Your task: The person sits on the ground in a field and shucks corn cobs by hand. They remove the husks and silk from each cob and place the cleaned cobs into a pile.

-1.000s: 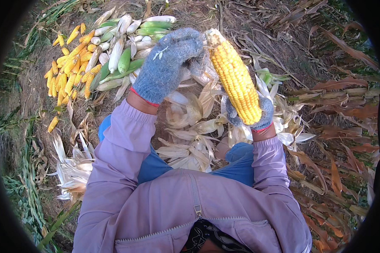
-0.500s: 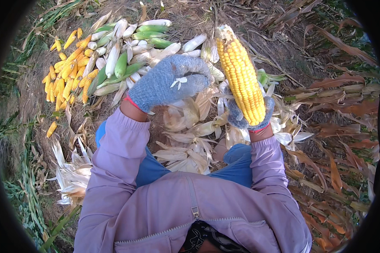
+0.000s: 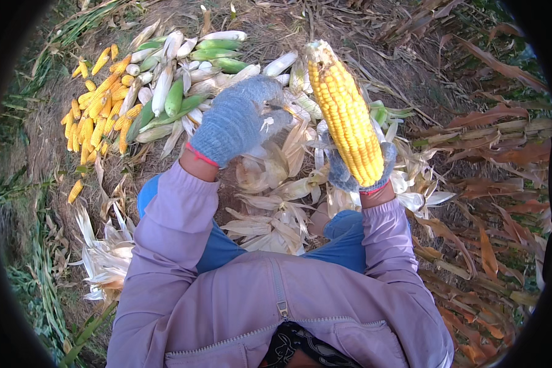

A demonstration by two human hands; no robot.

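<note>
My right hand point(image 3: 339, 170), in a grey-blue knitted glove, is closed round the lower part of a husked corn cob point(image 3: 347, 119). The cob has bright yellow kernels and stands tilted, its pale, ragged end up and to the left. Left of the cob is my left hand point(image 3: 242, 116), gloved the same way and slightly blurred. Its fingers and thumb curve with a gap between them, and I make out nothing held there. A small white scrap clings to the glove near the thumb. Loose dry husks point(image 3: 276, 224) lie below both hands.
At the far left lies a heap of bare yellow cobs point(image 3: 98, 107), with one stray cob point(image 3: 75, 191) nearer me. Beside it is a pile of ears in green and white husk point(image 3: 175, 95). More husks point(image 3: 107, 254) lie at left; dry stalks point(image 3: 484, 184) line the right.
My left hand has drawn a little left, away from the cob, and its fingers have curled closer to the thumb. The cob has shifted slightly left and down in my right hand.
</note>
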